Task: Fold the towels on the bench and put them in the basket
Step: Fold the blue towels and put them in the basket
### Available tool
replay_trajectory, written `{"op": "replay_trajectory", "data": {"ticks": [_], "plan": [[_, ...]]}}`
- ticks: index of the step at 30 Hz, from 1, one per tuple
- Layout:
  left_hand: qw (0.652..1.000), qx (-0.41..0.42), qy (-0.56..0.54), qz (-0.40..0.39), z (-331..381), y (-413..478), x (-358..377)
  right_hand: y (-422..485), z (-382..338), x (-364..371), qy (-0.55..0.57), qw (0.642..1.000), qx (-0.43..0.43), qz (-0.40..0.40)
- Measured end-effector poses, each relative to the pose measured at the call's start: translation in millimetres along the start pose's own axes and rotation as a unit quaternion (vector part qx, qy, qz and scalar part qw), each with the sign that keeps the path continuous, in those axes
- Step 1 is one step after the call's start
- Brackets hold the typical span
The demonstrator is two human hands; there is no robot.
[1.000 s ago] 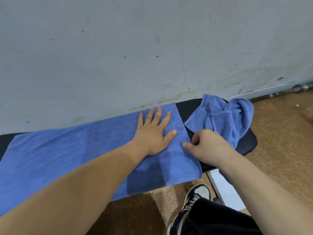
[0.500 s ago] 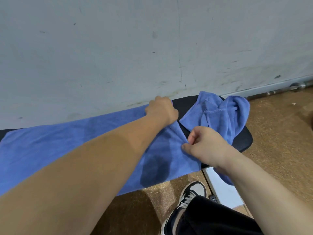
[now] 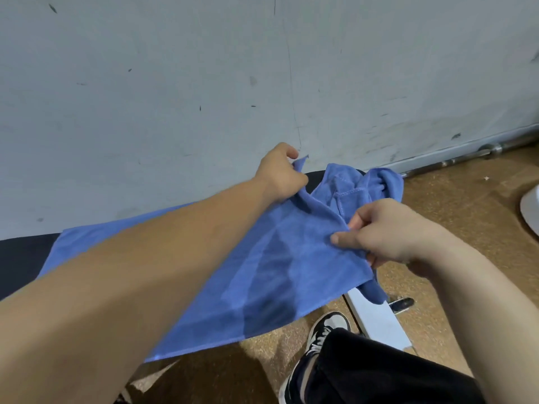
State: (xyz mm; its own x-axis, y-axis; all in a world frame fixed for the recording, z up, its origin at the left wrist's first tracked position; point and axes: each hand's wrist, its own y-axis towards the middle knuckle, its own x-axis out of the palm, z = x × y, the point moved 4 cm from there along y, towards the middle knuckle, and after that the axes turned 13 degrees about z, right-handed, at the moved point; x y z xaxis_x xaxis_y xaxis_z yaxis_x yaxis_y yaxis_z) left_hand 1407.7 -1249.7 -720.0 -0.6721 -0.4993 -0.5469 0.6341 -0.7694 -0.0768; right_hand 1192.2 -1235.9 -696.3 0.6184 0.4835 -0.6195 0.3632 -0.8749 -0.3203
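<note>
— Against a scuffed grey wall, what has changed on the black counter (image 3: 17, 255)?

— The left hand (image 3: 278, 173), flat a second ago, now pinches the spread blue towel's (image 3: 262, 272) far corner; the right hand (image 3: 382, 231) grips the near one, lifting. First fold starting; crumpled towel (image 3: 364, 188) waits.

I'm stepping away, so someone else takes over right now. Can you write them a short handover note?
Left hand: grip shut on the far right corner of the spread blue towel.
Right hand: grip shut on its near right corner.
The towel's right end is lifted; the rest lies along the black bench.
A crumpled blue towel sits at the bench's right end.
Done: no fold visible yet.
Left: fold both towels and put them in the basket, which is out of view.
</note>
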Motion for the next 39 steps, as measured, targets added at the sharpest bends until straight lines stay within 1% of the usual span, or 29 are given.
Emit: {"op": "replay_trajectory", "data": {"ticks": [3, 6, 7, 9, 12, 15, 17, 20, 24, 29, 31, 33, 35, 37, 39], "plan": [[0.999, -0.017, 0.022, 0.043, -10.7, -2.2, -24.9, -9.9, -11.9, 14.0, -0.017, 0.998, -0.06, -0.031], [0.995, -0.046, -0.007, 0.086, -33.8, -7.1, -67.7, -24.1, -39.8, 40.8, -0.064, 0.983, -0.155, -0.071], [0.992, -0.065, -0.017, 0.103, -40.5, -11.4, -84.5, -28.7, -50.6, 51.2, -0.065, 0.978, -0.18, -0.082], [0.986, -0.096, -0.037, 0.131, -57.9, -19.7, -118.4, -35.3, -71.5, 74.6, -0.054, 0.97, -0.213, -0.107], [0.98, -0.117, -0.054, 0.155, -89.8, -27.9, -166.6, -41.1, -104.7, 117.0, -0.079, 0.952, -0.263, -0.137], [0.972, -0.121, -0.072, 0.187, -125.3, -34.4, -215.8, -50.9, -141.7, 163.3, -0.09, 0.939, -0.285, -0.169], [0.966, -0.126, -0.08, 0.21, -149.9, -38.7, -247.2, -61.5, -165.8, 195.9, -0.066, 0.936, -0.288, -0.193], [0.963, -0.13, -0.064, 0.226, -186.6, -43.8, -291.0, -75.9, -192.3, 246.3, -0.024, 0.933, -0.284, -0.218], [0.957, -0.139, -0.052, 0.248, -237.9, -48.6, -340.9, -92.5, -222.7, 307.6, -0.029, 0.93, -0.297, -0.213], [0.949, -0.132, -0.013, 0.287, -282.1, -53.9, -382.3, -112.0, -243.4, 366.8, 0.018, 0.93, -0.304, -0.208], [0.945, -0.151, -0.015, 0.289, -297.8, -57.2, -390.3, -115.9, -244.0, 379.2, 0.023, 0.929, -0.294, -0.224], [0.941, -0.182, -0.041, 0.283, -313.2, -62.9, -393.0, -113.9, -241.0, 381.9, 0.021, 0.932, -0.283, -0.228], [0.943, -0.182, -0.024, 0.278, -317.2, -71.3, -394.2, -105.1, -237.4, 374.8, 0.004, 0.934, -0.304, -0.189], [0.947, -0.171, -0.002, 0.272, -312.5, -80.0, -394.4, -92.3, -232.8, 363.7, -0.041, 0.933, -0.336, -0.123], [0.951, -0.166, 0.003, 0.261, -304.8, -88.7, -391.8, -79.2, -224.8, 353.7, -0.104, 0.929, -0.345, -0.087]]}}
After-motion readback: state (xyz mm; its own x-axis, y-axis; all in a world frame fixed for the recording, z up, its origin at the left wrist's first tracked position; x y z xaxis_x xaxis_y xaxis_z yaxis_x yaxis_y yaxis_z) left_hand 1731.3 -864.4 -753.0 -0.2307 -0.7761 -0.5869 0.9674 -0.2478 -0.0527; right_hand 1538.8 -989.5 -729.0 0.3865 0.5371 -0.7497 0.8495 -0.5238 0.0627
